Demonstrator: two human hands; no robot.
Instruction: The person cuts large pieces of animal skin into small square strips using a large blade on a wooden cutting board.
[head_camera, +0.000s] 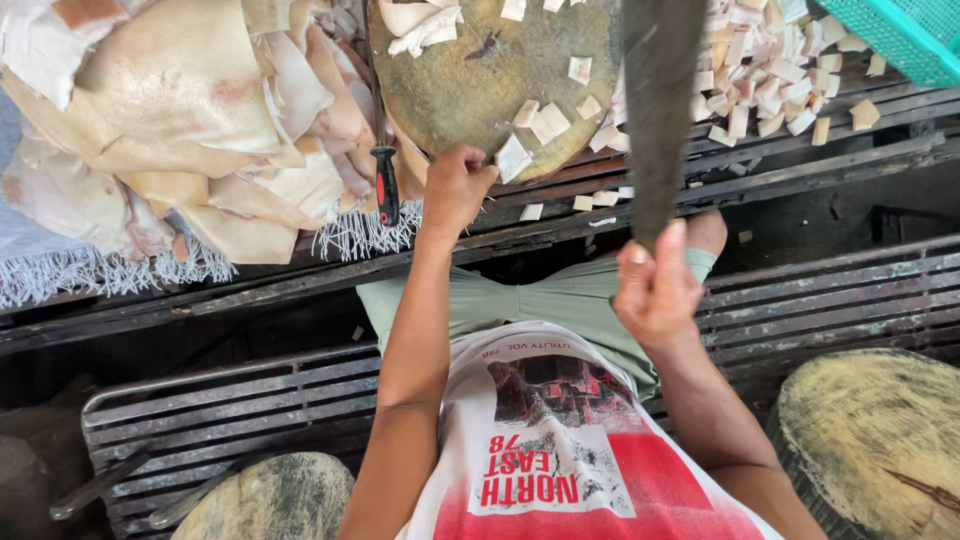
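Note:
My right hand (655, 290) grips the handle of a big dark cleaver (658, 100), whose blade is raised and points away from me over the round wooden chopping block (470, 90). My left hand (455, 190) rests on the near edge of the block, fingers curled, right beside a pale square cut piece (513, 158). Several more pale cut squares lie on the block's right side. A heap of cut pieces (765, 75) sits to the right of the block on the metal slats.
A large pile of pale skin sheets (190, 110) lies at left on a fringed white cloth (100, 270). A red-and-black handled knife (385, 185) lies beside it. A teal basket (900, 35) stands top right. Two more wooden blocks (870, 440) sit near me.

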